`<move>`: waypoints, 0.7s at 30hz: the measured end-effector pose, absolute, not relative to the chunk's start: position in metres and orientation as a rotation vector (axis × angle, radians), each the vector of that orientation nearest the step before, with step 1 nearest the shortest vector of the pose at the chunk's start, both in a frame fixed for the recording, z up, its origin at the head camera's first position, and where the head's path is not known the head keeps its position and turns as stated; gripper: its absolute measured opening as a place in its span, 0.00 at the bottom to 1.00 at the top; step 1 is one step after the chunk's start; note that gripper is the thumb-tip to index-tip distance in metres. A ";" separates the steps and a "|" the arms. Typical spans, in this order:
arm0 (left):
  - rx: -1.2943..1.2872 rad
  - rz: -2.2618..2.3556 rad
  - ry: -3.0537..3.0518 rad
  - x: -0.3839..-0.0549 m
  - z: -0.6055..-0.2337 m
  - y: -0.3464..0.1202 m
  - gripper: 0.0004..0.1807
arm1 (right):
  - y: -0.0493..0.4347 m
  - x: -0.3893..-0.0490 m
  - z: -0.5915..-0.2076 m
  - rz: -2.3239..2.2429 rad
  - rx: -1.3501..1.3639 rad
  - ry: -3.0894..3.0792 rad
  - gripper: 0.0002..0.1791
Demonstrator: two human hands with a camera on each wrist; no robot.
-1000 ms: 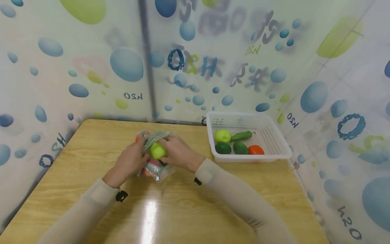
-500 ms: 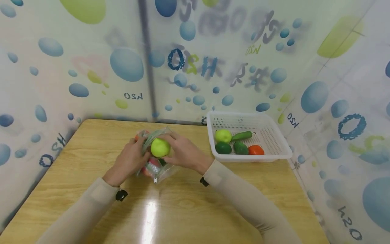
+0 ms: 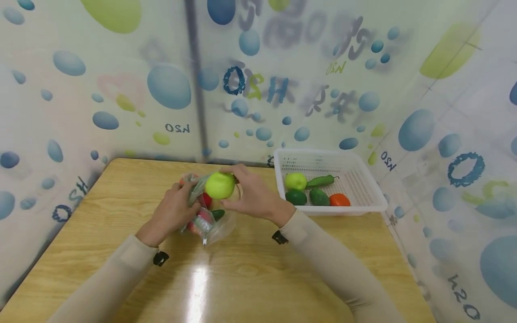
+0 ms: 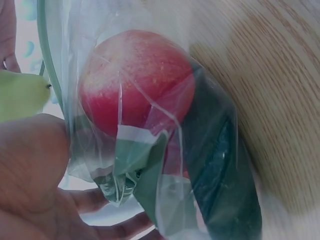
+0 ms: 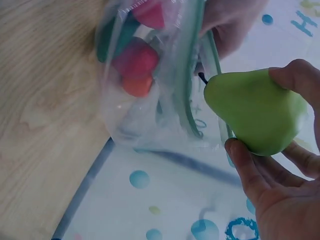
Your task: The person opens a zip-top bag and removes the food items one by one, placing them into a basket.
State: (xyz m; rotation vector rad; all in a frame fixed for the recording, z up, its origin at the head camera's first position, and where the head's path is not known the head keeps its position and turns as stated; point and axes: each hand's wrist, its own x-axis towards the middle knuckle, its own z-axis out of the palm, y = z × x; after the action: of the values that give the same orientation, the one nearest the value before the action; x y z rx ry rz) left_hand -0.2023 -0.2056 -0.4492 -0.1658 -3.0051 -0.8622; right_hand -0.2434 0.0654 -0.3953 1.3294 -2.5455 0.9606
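Right hand (image 3: 258, 197): fingers (image 5: 250, 175) and thumb are curled round a green pear (image 3: 220, 185), which is held just above the mouth of a clear plastic bag (image 3: 208, 220) and clear of the counter (image 3: 250, 278). The wrist view shows the pear resting on fingertips and thumb only, not seated in the palm.

Left hand (image 3: 173, 213): fingers pinch the bag's green-edged rim at its near side, keeping the mouth open. The bag lies on the counter and contains a red apple (image 4: 137, 80), a dark green vegetable (image 4: 220, 180) and at least one more reddish piece, not identifiable.

Surroundings: a white basket (image 3: 363, 202) stands to the right, well apart from the bag, holding a yellow-green fruit, a green pepper, two dark green pieces and an orange-red one.

Risks, as judged:
- The pear is smooth and tapered; a fingertip hold could let it roll out and drop onto the bag or counter.
- The rim lies close to the pear; a snag on the film would drag the bag or tip its contents out of the open mouth.
- The left hand holds thin film only; a pull could slip the rim free, and the round apple could roll off the counter.
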 end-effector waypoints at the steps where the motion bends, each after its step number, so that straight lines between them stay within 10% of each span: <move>1: -0.169 -0.862 -3.001 -0.203 -0.450 -0.206 0.42 | 0.068 -0.244 -0.393 0.984 1.321 -2.531 0.43; 21: -0.243 -0.894 -2.999 -0.212 -0.452 -0.210 0.50 | 0.158 -0.272 -0.380 1.019 1.034 -2.550 0.38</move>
State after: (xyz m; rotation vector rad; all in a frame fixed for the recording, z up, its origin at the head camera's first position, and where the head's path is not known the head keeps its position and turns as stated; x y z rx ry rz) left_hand -0.2121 -0.2101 -0.4517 -0.2426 -2.9989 -0.8938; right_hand -0.2715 0.1583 -0.3798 1.0339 -2.5503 1.0195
